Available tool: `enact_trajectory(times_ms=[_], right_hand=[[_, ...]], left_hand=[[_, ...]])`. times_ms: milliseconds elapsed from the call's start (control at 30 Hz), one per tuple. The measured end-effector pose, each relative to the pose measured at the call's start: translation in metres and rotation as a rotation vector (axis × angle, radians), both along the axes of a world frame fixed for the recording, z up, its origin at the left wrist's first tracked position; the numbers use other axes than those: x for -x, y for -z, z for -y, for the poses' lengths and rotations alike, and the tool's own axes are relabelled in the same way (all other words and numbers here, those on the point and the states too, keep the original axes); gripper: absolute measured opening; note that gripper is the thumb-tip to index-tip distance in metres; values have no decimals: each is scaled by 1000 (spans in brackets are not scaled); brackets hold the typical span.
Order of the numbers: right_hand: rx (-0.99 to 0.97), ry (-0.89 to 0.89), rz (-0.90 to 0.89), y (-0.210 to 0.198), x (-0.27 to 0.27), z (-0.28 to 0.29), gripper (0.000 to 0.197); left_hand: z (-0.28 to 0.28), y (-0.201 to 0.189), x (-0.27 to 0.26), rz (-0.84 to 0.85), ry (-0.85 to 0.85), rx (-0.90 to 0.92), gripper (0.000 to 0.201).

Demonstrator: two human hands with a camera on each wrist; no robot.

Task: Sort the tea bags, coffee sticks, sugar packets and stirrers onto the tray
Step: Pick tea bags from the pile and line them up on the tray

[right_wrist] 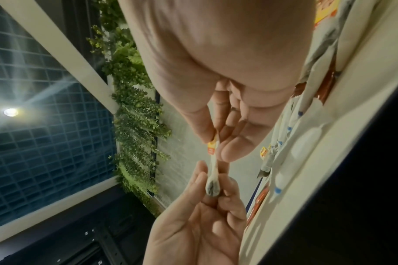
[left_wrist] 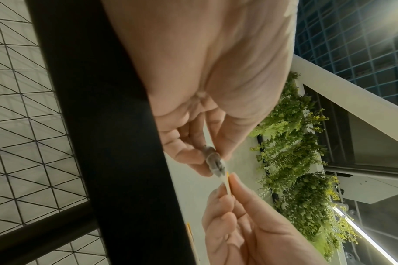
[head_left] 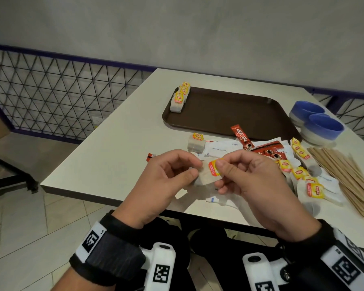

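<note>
Pale counter by a grey wall w/ wire-mesh railing behind. Both hands were up over the near edge, sharing one tea bag: left hand pinched the paper pouch end, right hand pinched the yellow-red tag end betw. thumb & forefinger. Bag was off the counter, flat, whitish, dark leaf showing through; wrist views showed it edge-on, thin. Step in hand looked like tidying tag against bag before placing. Next move prob. calls for carrying it to the brown tray, beside the tea-bag row at the tray's far-left corner. Still unsorted on the counter: coffee sticks, sugar packets, more tea bags, stirrers.
</note>
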State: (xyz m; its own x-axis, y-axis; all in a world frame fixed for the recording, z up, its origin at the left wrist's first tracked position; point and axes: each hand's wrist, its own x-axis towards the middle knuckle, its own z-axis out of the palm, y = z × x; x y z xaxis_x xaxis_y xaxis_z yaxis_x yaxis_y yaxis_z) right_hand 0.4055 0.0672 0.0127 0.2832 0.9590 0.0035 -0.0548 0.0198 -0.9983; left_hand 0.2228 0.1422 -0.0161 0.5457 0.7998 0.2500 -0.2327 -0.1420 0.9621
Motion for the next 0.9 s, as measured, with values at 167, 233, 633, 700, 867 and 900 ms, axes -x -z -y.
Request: enact_trajectory(times_ms=[167,233,633,700,867,900], right_hand=[[-20,-5,19,1,2,1,12],[-35,-8,32,0,3,2,13],[-135,44,302,-9,3,2,9],[-152,48,368,-10,3,1,9],[-180,49,542,-13,4,-1,14],[-188,48,566,-13,4,-2,15]], left_hand=[[1,1,-2,-17,-36,-5,18],[0,2,-3,-23,-50,-2,17],[4,0,-4,-77,-59,-69,5],[4,-1,-4,-85,-40,-54,5],[4,-3,-3,-79,-26,-12,4],[4,-3,-3,-79,-28,-11,4]])
